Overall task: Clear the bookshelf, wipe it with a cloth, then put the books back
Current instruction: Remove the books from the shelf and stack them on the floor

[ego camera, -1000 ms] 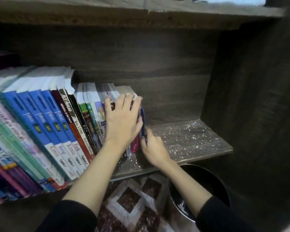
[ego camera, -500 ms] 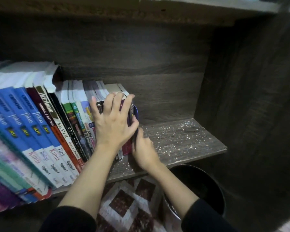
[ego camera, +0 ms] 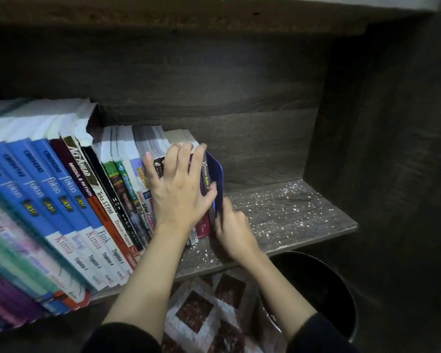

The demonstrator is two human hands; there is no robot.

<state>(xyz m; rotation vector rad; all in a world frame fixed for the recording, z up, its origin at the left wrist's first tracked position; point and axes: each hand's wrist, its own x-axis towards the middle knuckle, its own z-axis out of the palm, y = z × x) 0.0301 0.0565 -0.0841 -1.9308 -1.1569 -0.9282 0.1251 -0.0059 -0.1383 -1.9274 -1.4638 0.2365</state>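
A row of books [ego camera: 69, 200] leans left along the dark wooden shelf [ego camera: 290, 215]. My left hand [ego camera: 178, 192] lies spread over the spines of the rightmost books, with its fingertips at their top edge and its thumb against the last dark book [ego camera: 204, 171]. A blue bookend [ego camera: 217, 174] stands upright against that last book. My right hand [ego camera: 233, 228] grips the bookend's lower front edge, fingers curled round it. The bare right part of the shelf is speckled with white crumbs. No cloth is in view.
The shelf's side wall [ego camera: 379, 149] closes the right end, and another board [ego camera: 163, 14] runs overhead. Below the shelf stands a black round bin [ego camera: 323, 289], beside a patterned brown-and-white mat [ego camera: 209, 309].
The view swayed left and back. Both hands stay at the right end of the row, and my right hand has pressed closer to the bookend.
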